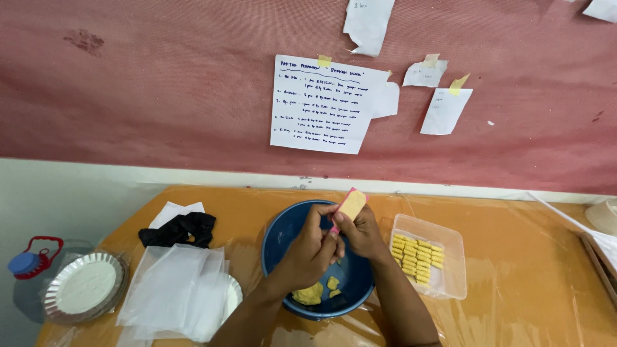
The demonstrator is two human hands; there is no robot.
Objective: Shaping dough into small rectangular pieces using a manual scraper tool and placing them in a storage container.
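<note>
Our left hand and right hand jointly grip a pink-edged scraper; blue bowl beneath them.

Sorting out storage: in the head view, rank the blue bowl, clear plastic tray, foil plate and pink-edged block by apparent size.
1. Round blue bowl
2. Clear plastic tray and round foil plate: look alike, unranked
3. Pink-edged yellow block, held by both hands

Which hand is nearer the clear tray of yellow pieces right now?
Right. The right hand is just beside the clear tray, at its left edge; the left hand is farther off, over the blue bowl.
</note>
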